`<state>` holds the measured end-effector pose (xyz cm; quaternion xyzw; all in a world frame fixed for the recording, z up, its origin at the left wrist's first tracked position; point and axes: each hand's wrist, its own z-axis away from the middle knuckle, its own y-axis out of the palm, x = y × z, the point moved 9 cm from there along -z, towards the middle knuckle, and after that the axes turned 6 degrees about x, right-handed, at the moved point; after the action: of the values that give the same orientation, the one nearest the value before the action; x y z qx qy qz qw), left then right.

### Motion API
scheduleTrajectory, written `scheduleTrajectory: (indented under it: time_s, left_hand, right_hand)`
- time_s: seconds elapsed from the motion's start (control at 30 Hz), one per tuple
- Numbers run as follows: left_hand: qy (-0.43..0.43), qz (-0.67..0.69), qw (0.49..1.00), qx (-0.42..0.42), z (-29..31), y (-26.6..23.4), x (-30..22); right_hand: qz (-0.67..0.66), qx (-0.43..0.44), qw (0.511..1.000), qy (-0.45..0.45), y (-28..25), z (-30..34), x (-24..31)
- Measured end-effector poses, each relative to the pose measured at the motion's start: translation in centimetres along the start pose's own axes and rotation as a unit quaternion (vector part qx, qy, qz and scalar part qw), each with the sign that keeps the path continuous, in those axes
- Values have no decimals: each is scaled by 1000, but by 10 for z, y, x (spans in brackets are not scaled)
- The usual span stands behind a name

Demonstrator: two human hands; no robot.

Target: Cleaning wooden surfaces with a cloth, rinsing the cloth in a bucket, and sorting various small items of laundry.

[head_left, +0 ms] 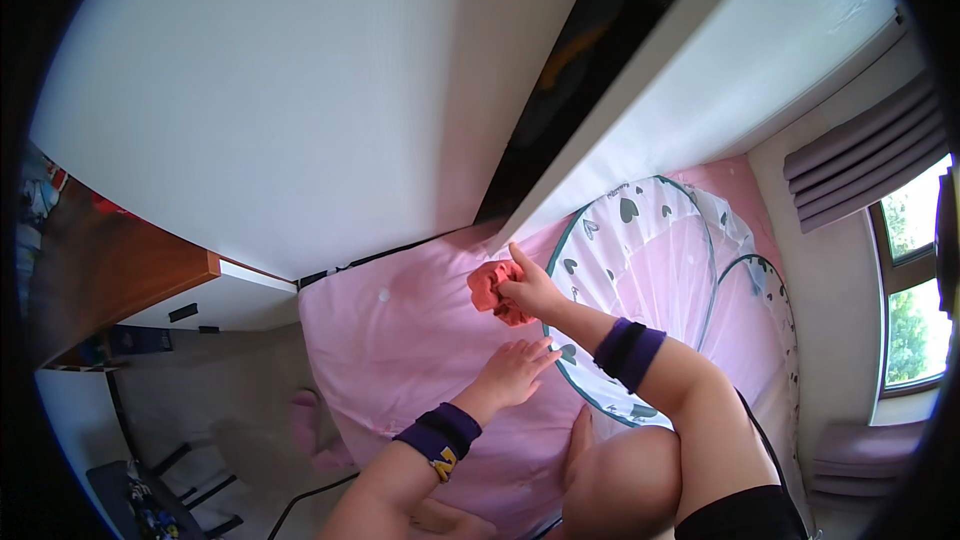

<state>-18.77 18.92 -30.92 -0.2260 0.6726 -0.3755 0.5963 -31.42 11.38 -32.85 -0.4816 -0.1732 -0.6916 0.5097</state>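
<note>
Grasping a bunched coral-red cloth (490,285) in the right hand (537,292), with thumb raised, above the pink bedsheet (400,370) and just left of the heart-printed mosquito net (660,260), with the left hand (510,373) nearer, empty-looking and loosely spread. Probably light, soft and limp, unlikely to slip or break, and best taken by the gathered folds at its middle. Facing far left with a rounded, loose lobe, lacking any clear long axis, though perhaps slightly longer from far left to near right.
</note>
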Motion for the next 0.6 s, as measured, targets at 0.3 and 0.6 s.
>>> scheduleTrajectory:
  time_s: [0.3,0.6]
  left_hand:
    - [-15,-18,1000,-10,-1,4,-13]
    - [-17,41,999,-31,-2,-10,-2]
  right_hand:
    - [58,-51,996,-52,-9,-33,14]
    - [-314,-367,861,-158,-132,-58,-34]
